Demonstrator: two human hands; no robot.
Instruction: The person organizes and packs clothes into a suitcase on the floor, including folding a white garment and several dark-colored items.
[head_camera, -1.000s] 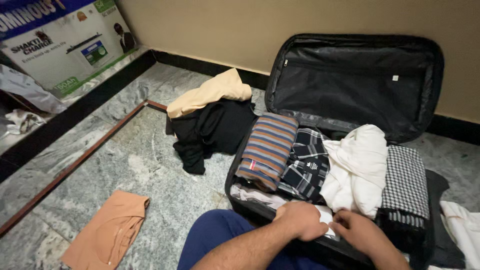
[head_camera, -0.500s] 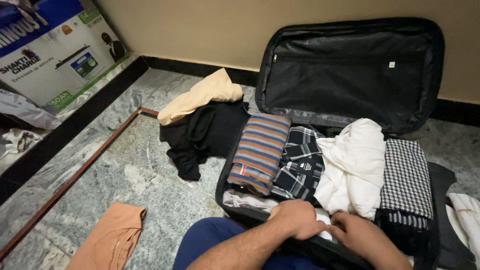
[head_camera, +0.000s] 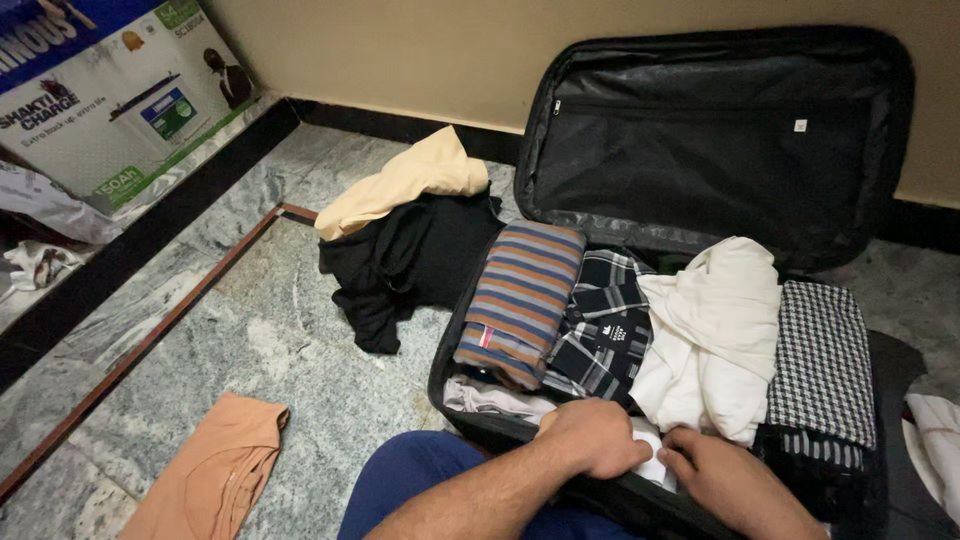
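Both hands are down at the near edge of the open suitcase now, fingers curled and closed onto a small white folded cloth tucked between them. Left hand is knuckles-up, pressing over the cloth's left end; right hand meets it from the other side, fingertips pinching the same piece. How much cloth sits under the palms I cannot tell, since the hands cover most of it.

Look how the case is packed: a striped folded shirt at the left, a dark plaid shirt beside it, a cream garment slumped over the middle, and a black-and-white checked cloth on the right. They lie side by side in rolls and folds, seemingly to fill the width, leaving only the near strip, where a pale grey garment lies and the hands work.

Lid leans back against the wall. Out on the marble floor, a black garment with a yellow garment on top, and an orange top near the person's blue-trousered knee.
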